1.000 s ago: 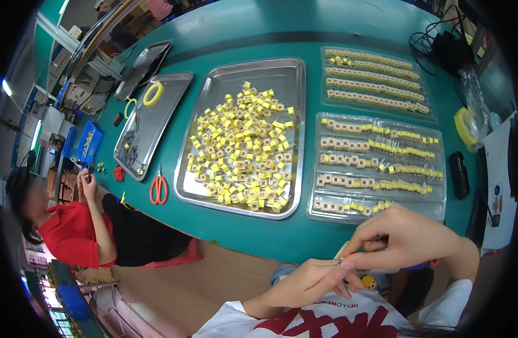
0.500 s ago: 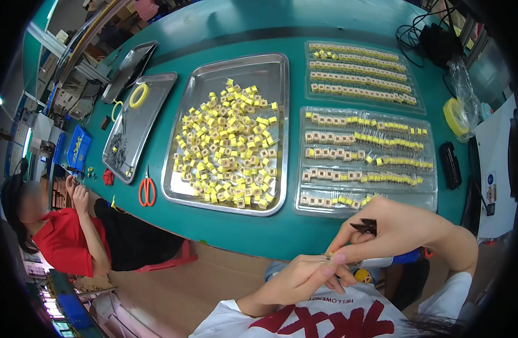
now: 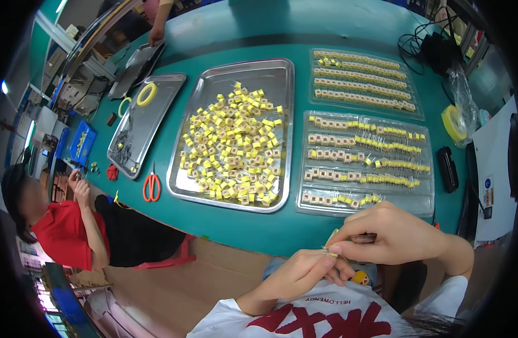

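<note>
While your left hand (image 3: 297, 274) and right hand (image 3: 390, 232) pinched a tiny part (image 3: 331, 254), scissors (image 3: 152, 176) lay beside the metal tray (image 3: 220, 80); your shirt (image 3: 321, 295) had red letters (image 3: 352, 323).

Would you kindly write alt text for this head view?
Left hand and right hand pinch a small wire-legged part before a green table; beyond, a metal tray heaped with yellow parts and two clear trays holding rows.
</note>
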Tool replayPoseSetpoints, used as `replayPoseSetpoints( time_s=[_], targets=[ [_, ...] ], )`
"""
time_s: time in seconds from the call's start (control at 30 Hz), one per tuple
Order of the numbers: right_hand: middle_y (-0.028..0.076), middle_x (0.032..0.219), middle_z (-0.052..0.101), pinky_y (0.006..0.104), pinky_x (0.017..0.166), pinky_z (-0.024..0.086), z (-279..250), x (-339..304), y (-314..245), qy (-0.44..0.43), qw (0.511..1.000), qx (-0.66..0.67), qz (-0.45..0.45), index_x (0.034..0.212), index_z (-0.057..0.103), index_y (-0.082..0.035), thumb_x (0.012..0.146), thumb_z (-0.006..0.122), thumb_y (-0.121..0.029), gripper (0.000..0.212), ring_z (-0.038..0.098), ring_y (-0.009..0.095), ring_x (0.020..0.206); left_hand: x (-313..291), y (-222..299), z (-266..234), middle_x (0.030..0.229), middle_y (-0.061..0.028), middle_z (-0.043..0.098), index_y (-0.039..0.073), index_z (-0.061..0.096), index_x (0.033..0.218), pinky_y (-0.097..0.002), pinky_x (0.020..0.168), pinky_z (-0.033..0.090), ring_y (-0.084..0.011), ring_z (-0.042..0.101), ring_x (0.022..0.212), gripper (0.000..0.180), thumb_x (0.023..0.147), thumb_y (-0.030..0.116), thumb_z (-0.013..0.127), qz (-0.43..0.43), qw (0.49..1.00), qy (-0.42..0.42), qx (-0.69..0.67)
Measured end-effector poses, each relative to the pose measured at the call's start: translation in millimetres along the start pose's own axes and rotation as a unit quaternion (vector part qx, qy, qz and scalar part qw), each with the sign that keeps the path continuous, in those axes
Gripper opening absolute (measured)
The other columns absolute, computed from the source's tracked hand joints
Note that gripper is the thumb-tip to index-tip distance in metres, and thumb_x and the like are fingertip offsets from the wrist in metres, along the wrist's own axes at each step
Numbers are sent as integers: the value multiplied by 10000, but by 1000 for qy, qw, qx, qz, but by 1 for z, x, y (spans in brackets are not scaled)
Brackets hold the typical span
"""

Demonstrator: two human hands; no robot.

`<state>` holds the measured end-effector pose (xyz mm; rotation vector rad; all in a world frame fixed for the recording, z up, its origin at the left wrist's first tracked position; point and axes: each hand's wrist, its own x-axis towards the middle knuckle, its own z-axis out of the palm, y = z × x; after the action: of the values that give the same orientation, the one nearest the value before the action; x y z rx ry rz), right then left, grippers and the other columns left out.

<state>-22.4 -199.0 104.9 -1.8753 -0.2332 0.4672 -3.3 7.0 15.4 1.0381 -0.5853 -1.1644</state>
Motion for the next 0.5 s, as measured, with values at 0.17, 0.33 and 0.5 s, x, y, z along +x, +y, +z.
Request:
replayPoseSetpoints(
  time_s=[0.17, 0.33, 0.5],
  targets=[
    [93, 626, 520, 318, 471, 381, 13, -19, 1, 130, 964, -203, -114, 965, 672, -35, 789, 686, -105, 189, 499, 227, 509, 5, -1, 9, 891, -112, 650, -60, 605, 968, -291, 793, 478, -176, 614, 822, 415, 1012, 216, 299, 72, 996, 36, 39],
    [84, 632, 502, 327, 454, 343, 18, -48, 0, 276, 876, -375, -128, 1000, 655, -9, 812, 658, -89, 205, 458, 209, 487, -2, -10, 1, 799, -110, 624, -34, 612, 851, -294, 764, 458, -185, 585, 765, 386, 996, 169, 317, 115, 984, 43, 128],
    [127, 740, 553, 329, 558, 392, 36, -107, 61, 569, 753, -332, -11, 966, 646, 5, 851, 621, -126, 176, 509, 254, 632, -13, -17, 15, 725, -69, 531, -11, 556, 868, -268, 617, 406, -135, 484, 651, 290, 976, 181, 368, 87, 976, 122, 157]
  ],
)
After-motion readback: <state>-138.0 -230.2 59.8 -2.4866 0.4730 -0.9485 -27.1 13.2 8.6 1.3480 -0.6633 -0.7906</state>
